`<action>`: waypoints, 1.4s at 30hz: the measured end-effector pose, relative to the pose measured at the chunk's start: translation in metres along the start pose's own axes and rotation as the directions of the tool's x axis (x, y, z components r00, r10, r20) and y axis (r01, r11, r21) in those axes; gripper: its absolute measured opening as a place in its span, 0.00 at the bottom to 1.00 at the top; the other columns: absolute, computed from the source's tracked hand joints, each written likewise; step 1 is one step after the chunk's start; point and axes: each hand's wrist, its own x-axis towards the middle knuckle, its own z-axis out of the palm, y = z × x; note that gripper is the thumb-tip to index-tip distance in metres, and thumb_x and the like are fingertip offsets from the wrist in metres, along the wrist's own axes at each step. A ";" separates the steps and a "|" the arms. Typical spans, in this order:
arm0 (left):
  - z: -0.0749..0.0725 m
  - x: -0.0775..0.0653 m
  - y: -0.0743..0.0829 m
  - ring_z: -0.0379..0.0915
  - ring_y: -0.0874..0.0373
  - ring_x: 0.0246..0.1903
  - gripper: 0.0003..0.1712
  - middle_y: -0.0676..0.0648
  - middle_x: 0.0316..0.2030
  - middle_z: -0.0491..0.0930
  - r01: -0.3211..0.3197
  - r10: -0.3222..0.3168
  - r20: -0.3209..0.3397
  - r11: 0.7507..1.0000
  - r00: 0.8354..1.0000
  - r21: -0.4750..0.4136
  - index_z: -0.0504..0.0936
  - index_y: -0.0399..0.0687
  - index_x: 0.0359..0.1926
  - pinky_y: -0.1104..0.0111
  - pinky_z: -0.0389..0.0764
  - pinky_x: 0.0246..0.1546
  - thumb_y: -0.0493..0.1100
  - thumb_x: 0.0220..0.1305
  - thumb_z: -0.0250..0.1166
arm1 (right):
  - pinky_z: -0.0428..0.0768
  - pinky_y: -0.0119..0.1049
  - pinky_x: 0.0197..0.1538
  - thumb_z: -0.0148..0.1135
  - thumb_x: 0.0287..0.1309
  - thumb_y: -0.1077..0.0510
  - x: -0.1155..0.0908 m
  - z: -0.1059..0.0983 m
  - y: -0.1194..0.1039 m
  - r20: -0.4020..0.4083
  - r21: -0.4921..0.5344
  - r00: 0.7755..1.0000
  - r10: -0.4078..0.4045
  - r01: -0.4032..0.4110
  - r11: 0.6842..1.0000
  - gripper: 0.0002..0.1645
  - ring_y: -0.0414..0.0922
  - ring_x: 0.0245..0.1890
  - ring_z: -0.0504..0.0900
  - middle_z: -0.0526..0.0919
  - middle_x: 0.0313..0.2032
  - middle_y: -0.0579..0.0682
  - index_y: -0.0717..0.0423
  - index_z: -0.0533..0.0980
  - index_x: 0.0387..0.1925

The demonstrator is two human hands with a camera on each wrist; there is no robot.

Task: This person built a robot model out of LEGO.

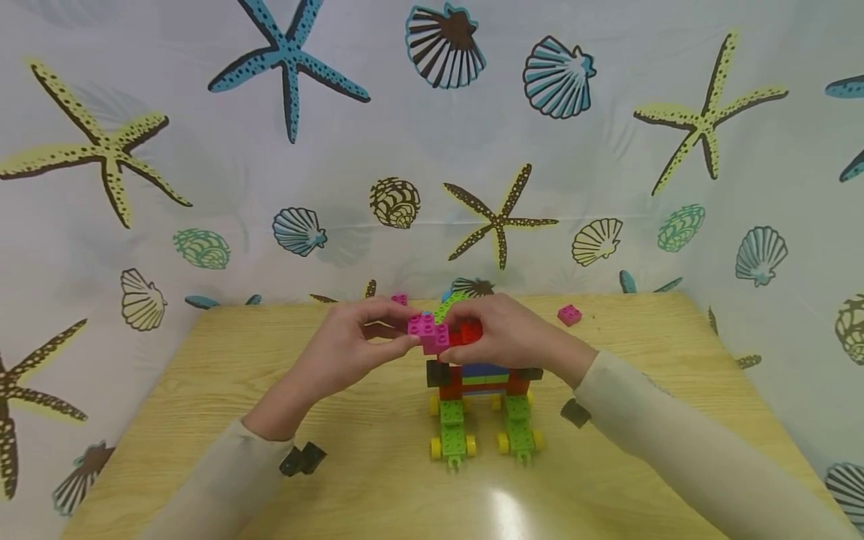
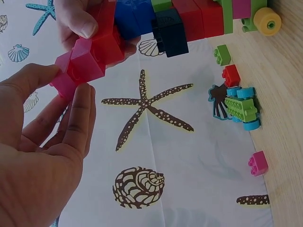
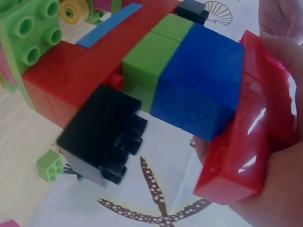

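A toy figure of building bricks (image 1: 484,379) stands on two lime-green wheeled bases (image 1: 452,431) with yellow wheels. Blue, green and red bricks stack up its body, and black bricks (image 2: 171,34) stick out at its sides. At its top, my left hand (image 1: 354,337) pinches a pink brick (image 2: 65,78) between thumb and fingertips. That brick sits against another pink brick (image 2: 88,60), which adjoins a red brick (image 2: 106,40). My right hand (image 1: 499,334) grips the red bricks (image 3: 248,137) at the top, partly covering them in the head view.
Loose black bricks (image 1: 302,459) lie near my left sleeve, and one black brick (image 1: 575,412) lies by the right sleeve. A pink brick (image 1: 569,315) rests at the back right. Behind the figure are a green wheeled piece (image 2: 240,109) with blue wheels, a red brick (image 2: 231,75) and a green brick (image 2: 222,55).
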 end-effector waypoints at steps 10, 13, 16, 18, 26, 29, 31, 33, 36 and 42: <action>0.001 0.002 0.003 0.89 0.51 0.57 0.26 0.48 0.61 0.90 -0.068 0.066 0.017 0.989 0.998 0.135 0.85 0.51 0.68 0.52 0.91 0.65 0.46 0.72 0.78 | 0.90 0.48 0.61 0.79 0.67 0.37 -0.031 -0.021 0.002 -0.096 -0.030 0.994 0.050 -0.053 0.998 0.33 0.46 0.56 0.87 0.92 0.58 0.45 0.45 0.84 0.67; 0.003 0.004 0.011 0.86 0.49 0.61 0.29 0.49 0.64 0.89 -0.107 0.106 0.015 0.971 0.994 0.213 0.83 0.54 0.71 0.47 0.89 0.66 0.49 0.73 0.77 | 0.90 0.47 0.60 0.78 0.68 0.39 -0.044 -0.025 0.017 -0.122 0.033 0.989 0.083 -0.079 0.996 0.31 0.46 0.55 0.87 0.92 0.57 0.45 0.46 0.84 0.66; 0.010 0.010 0.026 0.85 0.49 0.63 0.27 0.49 0.64 0.88 -0.154 0.154 0.020 0.952 0.988 0.263 0.85 0.53 0.70 0.48 0.89 0.66 0.49 0.73 0.77 | 0.90 0.45 0.60 0.78 0.69 0.40 -0.057 -0.025 0.033 -0.143 0.089 0.984 0.110 -0.098 0.991 0.30 0.46 0.55 0.87 0.92 0.56 0.46 0.47 0.85 0.66; 0.015 0.015 0.038 0.85 0.50 0.62 0.25 0.49 0.63 0.88 -0.197 0.196 0.034 0.934 0.980 0.298 0.87 0.52 0.67 0.50 0.89 0.65 0.49 0.73 0.77 | 0.90 0.45 0.60 0.78 0.70 0.42 -0.063 -0.024 0.041 -0.151 0.123 0.981 0.120 -0.101 0.987 0.28 0.46 0.55 0.88 0.92 0.56 0.47 0.48 0.85 0.65; 0.045 0.035 0.081 0.87 0.53 0.55 0.23 0.50 0.59 0.90 -0.256 0.205 0.160 0.860 0.966 0.442 0.88 0.51 0.65 0.58 0.91 0.58 0.50 0.73 0.77 | 0.93 0.45 0.60 0.78 0.72 0.50 -0.080 -0.017 0.062 -0.135 0.317 0.977 0.166 -0.116 0.941 0.27 0.50 0.56 0.90 0.91 0.59 0.53 0.55 0.83 0.67; 0.060 0.040 0.088 0.87 0.52 0.52 0.22 0.47 0.58 0.90 -0.263 0.206 0.174 0.865 0.963 0.428 0.88 0.45 0.64 0.62 0.92 0.54 0.46 0.74 0.77 | 0.92 0.44 0.61 0.77 0.72 0.52 -0.082 -0.014 0.066 -0.126 0.374 0.975 0.185 -0.126 0.919 0.25 0.50 0.56 0.91 0.91 0.59 0.53 0.54 0.84 0.66; 0.071 0.043 0.091 0.87 0.51 0.50 0.22 0.45 0.58 0.90 -0.271 0.217 0.175 0.875 0.960 0.401 0.88 0.42 0.63 0.63 0.93 0.51 0.44 0.73 0.78 | 0.92 0.43 0.61 0.76 0.73 0.53 -0.082 -0.011 0.068 -0.132 0.396 0.974 0.185 -0.120 0.910 0.24 0.50 0.57 0.91 0.91 0.59 0.54 0.55 0.84 0.65; 0.081 0.045 0.092 0.86 0.51 0.50 0.22 0.44 0.58 0.89 -0.272 0.220 0.176 0.885 0.959 0.377 0.88 0.41 0.63 0.65 0.92 0.48 0.44 0.74 0.77 | 0.92 0.41 0.61 0.76 0.74 0.54 -0.082 -0.008 0.069 -0.146 0.414 0.972 0.184 -0.109 0.904 0.23 0.51 0.58 0.91 0.91 0.59 0.56 0.56 0.85 0.64; 0.094 0.048 0.092 0.84 0.51 0.51 0.22 0.44 0.59 0.88 -0.239 0.185 0.179 0.902 0.966 0.360 0.88 0.42 0.64 0.66 0.90 0.48 0.46 0.75 0.77 | 0.91 0.38 0.60 0.75 0.74 0.55 -0.080 -0.004 0.070 -0.168 0.429 0.970 0.173 -0.086 0.899 0.22 0.52 0.59 0.91 0.91 0.59 0.58 0.59 0.85 0.63; 0.103 0.054 0.086 0.81 0.55 0.49 0.20 0.48 0.55 0.88 -0.142 0.069 0.188 0.902 0.980 0.409 0.90 0.46 0.63 0.68 0.87 0.48 0.48 0.75 0.77 | 0.91 0.35 0.59 0.76 0.72 0.57 -0.077 0.000 0.072 -0.179 0.459 0.970 0.163 -0.064 0.886 0.23 0.53 0.59 0.91 0.92 0.59 0.59 0.61 0.85 0.64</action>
